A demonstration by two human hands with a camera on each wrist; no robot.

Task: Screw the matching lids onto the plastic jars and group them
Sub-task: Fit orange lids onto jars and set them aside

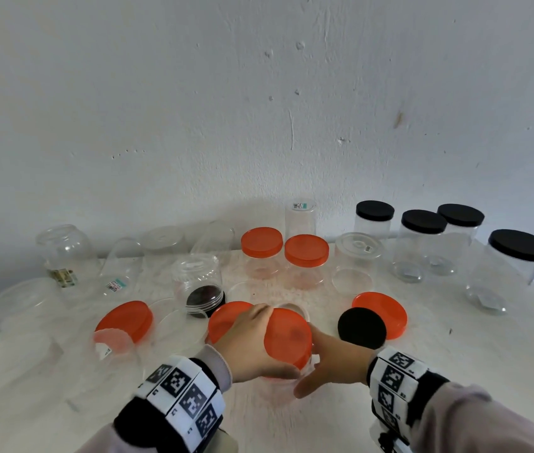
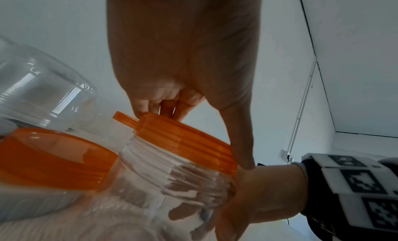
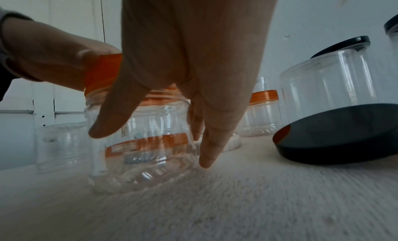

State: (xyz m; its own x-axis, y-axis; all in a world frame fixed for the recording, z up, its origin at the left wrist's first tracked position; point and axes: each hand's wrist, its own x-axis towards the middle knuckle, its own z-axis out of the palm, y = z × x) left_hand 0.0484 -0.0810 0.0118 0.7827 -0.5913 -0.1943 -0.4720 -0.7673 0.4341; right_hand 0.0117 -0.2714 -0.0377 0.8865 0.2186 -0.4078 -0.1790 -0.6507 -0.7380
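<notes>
While left hand (image 1: 249,344) grips it, orange lid (image 1: 290,336) sits askew | jar (image 3: 150,168) clear, threaded

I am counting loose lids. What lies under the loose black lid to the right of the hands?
An orange lid: the black lid lies over its near-left part. That covered part, and anything else beneath, cannot be seen.

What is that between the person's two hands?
A clear jar with an orange lid on its mouth. The left hand grips the lid, the right hand holds the jar's side; the head view shows it best.
</notes>
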